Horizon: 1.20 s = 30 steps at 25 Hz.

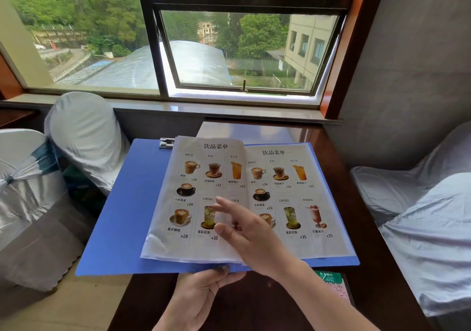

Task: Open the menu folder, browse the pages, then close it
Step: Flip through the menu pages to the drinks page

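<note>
A blue menu folder (127, 208) lies open on the dark wooden table (339, 172), its left cover overhanging the table's left edge. Two white drink menu pages show: a left page (188, 193) slightly lifted and curved, and a right page (293, 193) lying flat. My left hand (201, 295) pinches the folder's near edge at the spine, thumb on top. My right hand (247, 233) hovers over the middle of the pages with fingers spread, holding nothing, and hides part of both pages. A metal clip (167, 142) sits at the folder's top.
Chairs in white covers stand left (84, 137) and right (420, 203) of the table. A green and pink card (331, 283) lies on the table under the folder's near right corner. A window sill (216, 107) runs behind the table.
</note>
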{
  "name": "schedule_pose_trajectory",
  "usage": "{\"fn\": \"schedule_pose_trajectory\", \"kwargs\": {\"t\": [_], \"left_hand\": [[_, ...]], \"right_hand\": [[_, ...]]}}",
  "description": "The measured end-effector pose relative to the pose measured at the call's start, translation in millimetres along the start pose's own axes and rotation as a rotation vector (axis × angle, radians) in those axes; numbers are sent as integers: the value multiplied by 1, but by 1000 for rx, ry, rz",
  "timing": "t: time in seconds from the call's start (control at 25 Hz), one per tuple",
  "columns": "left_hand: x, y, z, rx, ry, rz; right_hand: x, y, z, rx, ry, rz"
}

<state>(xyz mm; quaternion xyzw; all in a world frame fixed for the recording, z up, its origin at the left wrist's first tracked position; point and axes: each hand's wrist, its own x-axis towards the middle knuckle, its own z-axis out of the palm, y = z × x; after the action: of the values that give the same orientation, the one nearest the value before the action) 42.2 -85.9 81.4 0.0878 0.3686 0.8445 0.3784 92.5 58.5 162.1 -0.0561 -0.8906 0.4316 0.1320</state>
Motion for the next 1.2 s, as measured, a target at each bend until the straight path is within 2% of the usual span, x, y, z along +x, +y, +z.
{"fn": "schedule_pose_trajectory", "kwargs": {"t": [0.16, 0.32, 0.6, 0.72, 0.8, 1.0, 1.2], "left_hand": [[0, 3, -1, 40, 17, 0], [2, 6, -5, 19, 60, 2], [-1, 15, -10, 26, 70, 11], [-4, 18, -13, 36, 72, 7], [-5, 20, -14, 39, 67, 4], [-8, 24, -20, 67, 56, -7], [-12, 29, -31, 93, 26, -34]], "right_hand": [[-1, 16, -21, 150, 175, 57], [-7, 36, -54, 140, 274, 99], [-20, 68, -111, -191, 570, 200], [-22, 83, -123, -278, 638, 261], [-20, 89, -125, -143, 633, 361], [-22, 95, -122, 435, 592, 569], [-29, 93, -118, 617, 476, 590]]}}
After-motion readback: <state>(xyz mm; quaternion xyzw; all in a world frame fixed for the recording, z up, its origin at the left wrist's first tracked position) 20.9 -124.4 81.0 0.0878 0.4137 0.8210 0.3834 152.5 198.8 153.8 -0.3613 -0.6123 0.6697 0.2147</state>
